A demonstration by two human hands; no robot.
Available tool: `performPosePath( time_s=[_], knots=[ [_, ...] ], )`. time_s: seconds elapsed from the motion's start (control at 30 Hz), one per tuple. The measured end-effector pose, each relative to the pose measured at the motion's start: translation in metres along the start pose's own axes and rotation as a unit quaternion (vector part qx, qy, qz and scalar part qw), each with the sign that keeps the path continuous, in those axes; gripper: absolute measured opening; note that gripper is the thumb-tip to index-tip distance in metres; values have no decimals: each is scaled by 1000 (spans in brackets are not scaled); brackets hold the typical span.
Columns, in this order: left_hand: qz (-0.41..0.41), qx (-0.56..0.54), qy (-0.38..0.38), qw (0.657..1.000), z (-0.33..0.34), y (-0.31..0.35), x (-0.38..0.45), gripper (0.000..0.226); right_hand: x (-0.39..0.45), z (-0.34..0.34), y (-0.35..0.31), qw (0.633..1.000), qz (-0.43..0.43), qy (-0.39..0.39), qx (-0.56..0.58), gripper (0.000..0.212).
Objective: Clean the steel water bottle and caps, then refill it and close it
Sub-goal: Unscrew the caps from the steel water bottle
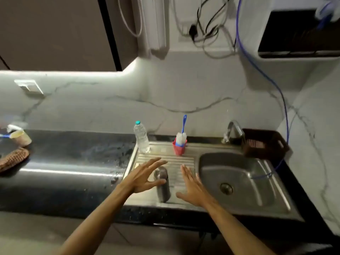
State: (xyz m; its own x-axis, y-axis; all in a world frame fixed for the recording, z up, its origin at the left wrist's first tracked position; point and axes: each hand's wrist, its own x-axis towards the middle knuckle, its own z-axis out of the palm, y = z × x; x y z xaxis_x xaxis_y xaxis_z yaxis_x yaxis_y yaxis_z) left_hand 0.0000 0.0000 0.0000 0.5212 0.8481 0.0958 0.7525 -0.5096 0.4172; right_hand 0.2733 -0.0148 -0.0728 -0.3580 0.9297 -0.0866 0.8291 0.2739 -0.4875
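The steel water bottle (162,186) stands upright on the ribbed steel drainboard (176,160), with its cap on. My left hand (142,176) is open just left of the bottle, fingers spread, the thumb reaching in front of its upper part. My right hand (191,184) is open to the bottle's right, palm facing it, a small gap between them. Neither hand holds anything.
A clear plastic bottle (141,137) and a red cup (179,148) with a blue-handled bottle brush (183,132) stand at the drainboard's back. The sink basin (239,181) lies right, with a tap (232,130) and a brown basket (265,143) behind. A black counter (64,162) stretches left.
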Motion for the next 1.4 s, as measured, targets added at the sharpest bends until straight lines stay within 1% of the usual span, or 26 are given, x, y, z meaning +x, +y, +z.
performPosePath(
  time_s=[0.07, 0.13, 0.23, 0.3, 0.37, 0.43, 0.5, 0.6, 0.67, 0.73, 0.77, 0.8, 0.83, 0.87, 0.9, 0.93, 0.97, 1.03, 1.07, 1.13, 1.23, 1.27, 1.3, 1.33, 1.37, 1.4],
  knots=[
    [-18, -28, -47, 998, 18, -14, -1, 80, -2, 29, -3, 998, 22, -65, 3, 125],
    [-29, -57, -74, 995, 33, -24, 0, 84, -7, 58, -2, 995, 52, -76, 25, 130],
    [-19, -19, -66, 997, 37, -32, 16, 79, 0, 76, -9, 993, 68, -66, 67, 135],
    [-9, 73, -88, 993, 28, -30, 29, 70, 5, 78, -20, 987, 82, -62, 123, 138],
    [35, 162, -101, 981, 20, -24, 39, 57, 10, 78, -32, 972, 93, -24, 216, 143],
    [77, 142, -78, 984, 11, -17, 47, 49, 14, 73, -44, 953, 95, 24, 288, 144],
    [106, 67, -45, 991, -6, -8, 50, 43, 18, 65, -54, 941, 97, 66, 316, 133],
    [130, 20, -7, 991, -32, -5, 51, 35, 25, 44, -61, 939, 91, 88, 320, 100],
    [72, 26, 46, 996, -32, -8, 48, 40, 25, 35, -63, 956, 84, 118, 255, 89],
    [-67, -23, 84, 994, -23, -10, 51, 54, 25, 27, -59, 970, 76, 208, 103, 77],
    [-171, -97, 49, 979, -17, -10, 54, 60, 26, 25, -54, 969, 62, 240, 18, 72],
    [-281, -187, -32, 941, -11, -13, 57, 63, 26, 23, -47, 963, 46, 260, -51, 70],
    [-375, -268, -139, 876, -7, -19, 60, 63, 25, 21, -39, 957, 29, 269, -107, 68],
    [-428, -327, -240, 807, -5, -27, 60, 62, 23, 18, -31, 952, 13, 268, -148, 68],
    [-449, -367, -304, 756, -2, -39, 56, 61, 19, 15, -22, 949, 4, 265, -171, 67],
    [-457, -398, -337, 721, 0, -51, 51, 60, 16, 12, -12, 945, 1, 272, -179, 66],
    [-459, -415, -353, 702, 1, -58, 46, 61, 9, 8, -1, 944, 10, 282, -169, 66],
    [-468, -462, -315, 684, 8, -71, 41, 68, 11, -1, 29, 953, 17, 279, -117, 68],
    [-457, -488, -289, 685, 11, -71, 37, 71, 7, -3, 37, 957, 31, 272, -93, 70],
    [-425, -573, -198, 673, 27, -73, 31, 72, 8, -10, 51, 968, 42, 247, -31, 75],
    [-368, -706, -32, 604, 64, -65, 23, 58, 10, -22, 70, 977, 53, 189, 81, 73],
    [-360, -720, 15, 594, 81, -61, 19, 51, 12, -25, 75, 977, 49, 175, 115, 70],
    [-363, -715, 57, 595, 99, -56, 15, 46, 13, -27, 80, 974, 44, 168, 143, 66],
    [-371, -695, 92, 609, 114, -49, 10, 48, 14, -27, 83, 971, 41, 166, 167, 63],
    [-384, -661, 117, 634, 131, -43, 7, 53, 16, -27, 89, 968, 40, 165, 182, 62],
    [-397, -612, 134, 671, 146, -37, 6, 57, 16, -27, 93, 967, 39, 166, 190, 60]
  ],
)
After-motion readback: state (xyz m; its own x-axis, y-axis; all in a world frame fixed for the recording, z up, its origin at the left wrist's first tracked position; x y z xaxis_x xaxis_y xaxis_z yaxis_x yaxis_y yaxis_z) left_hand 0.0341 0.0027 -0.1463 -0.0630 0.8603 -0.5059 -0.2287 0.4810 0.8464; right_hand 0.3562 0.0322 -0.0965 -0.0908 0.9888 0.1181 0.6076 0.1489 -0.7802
